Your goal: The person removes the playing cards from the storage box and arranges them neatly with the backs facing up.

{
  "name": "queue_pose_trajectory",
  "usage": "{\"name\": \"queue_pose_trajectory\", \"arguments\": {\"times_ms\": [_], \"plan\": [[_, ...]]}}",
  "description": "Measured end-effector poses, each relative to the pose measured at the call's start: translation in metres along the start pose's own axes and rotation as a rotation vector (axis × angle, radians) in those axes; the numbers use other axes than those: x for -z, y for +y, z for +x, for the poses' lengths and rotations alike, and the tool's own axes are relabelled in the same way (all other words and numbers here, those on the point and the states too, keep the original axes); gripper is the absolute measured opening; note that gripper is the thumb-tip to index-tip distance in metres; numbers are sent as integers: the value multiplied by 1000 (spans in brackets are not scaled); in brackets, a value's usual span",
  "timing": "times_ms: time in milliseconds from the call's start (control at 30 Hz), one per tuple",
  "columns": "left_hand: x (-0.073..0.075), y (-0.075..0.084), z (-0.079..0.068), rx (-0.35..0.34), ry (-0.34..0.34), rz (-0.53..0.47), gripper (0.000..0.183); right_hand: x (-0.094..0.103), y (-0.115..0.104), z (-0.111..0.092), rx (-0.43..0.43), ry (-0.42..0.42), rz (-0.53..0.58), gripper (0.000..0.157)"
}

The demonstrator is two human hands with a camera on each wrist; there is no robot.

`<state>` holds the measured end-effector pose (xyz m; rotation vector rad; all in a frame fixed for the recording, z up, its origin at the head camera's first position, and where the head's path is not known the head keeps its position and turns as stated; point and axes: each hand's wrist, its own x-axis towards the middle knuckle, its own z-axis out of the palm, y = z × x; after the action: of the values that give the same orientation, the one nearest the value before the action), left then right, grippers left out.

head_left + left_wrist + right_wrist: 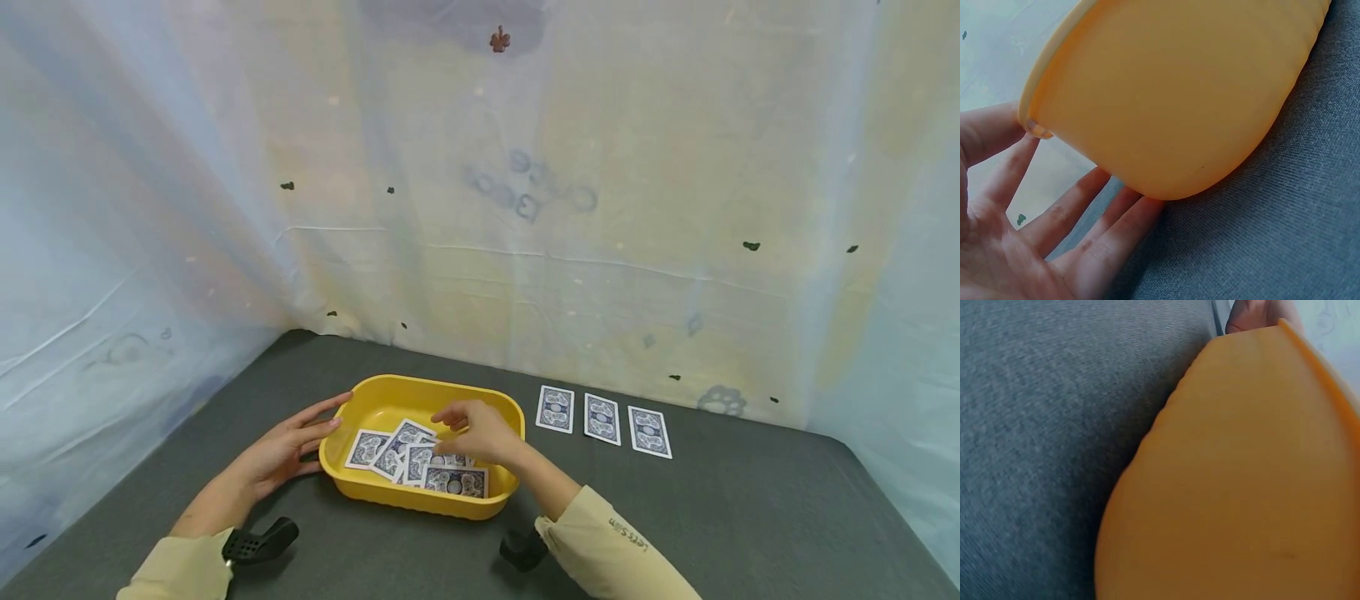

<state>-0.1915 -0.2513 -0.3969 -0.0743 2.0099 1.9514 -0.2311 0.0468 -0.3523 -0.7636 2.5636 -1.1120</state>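
Observation:
A yellow plastic bin (420, 497) sits on the dark cloth, holding several playing cards (456, 481) that lie overlapped, with blue-and-white patterned backs up. My left hand (288, 446) is at the bin's left end. In the left wrist view its spread fingers (1063, 215) touch the outer wall and the rim. Inside the bin's right half, my right hand (480, 431) hovers over the cards with fingers bent loosely and thumb apart; I see no card between them. The right wrist view shows mostly the bin's outer wall (1229, 469), and that hand's fingers are out of it.
Three playing cards, a left one (555, 409), a middle one (602, 418) and a right one (649, 432), lie backs up in a spaced row right of the bin. A pale patterned curtain (600, 317) hangs behind the dark table surface (712, 517).

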Motion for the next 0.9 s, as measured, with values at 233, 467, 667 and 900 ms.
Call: {"name": "queue_pose_trajectory", "arguments": {"times_ms": [233,467,667,900], "plan": [[0,1,-1,-11,-19,6,65,-5,-2,-2,-15,-96,-141,51],[1,0,-1,-14,-29,8,65,-8,-3,-6,-16,-136,-297,62],[1,0,-1,-20,-36,1,65,-9,-2,-8,-20,-120,-316,62],[0,2,-3,-23,-29,0,64,-9,-1,-11,-58,-95,-275,59]]}}
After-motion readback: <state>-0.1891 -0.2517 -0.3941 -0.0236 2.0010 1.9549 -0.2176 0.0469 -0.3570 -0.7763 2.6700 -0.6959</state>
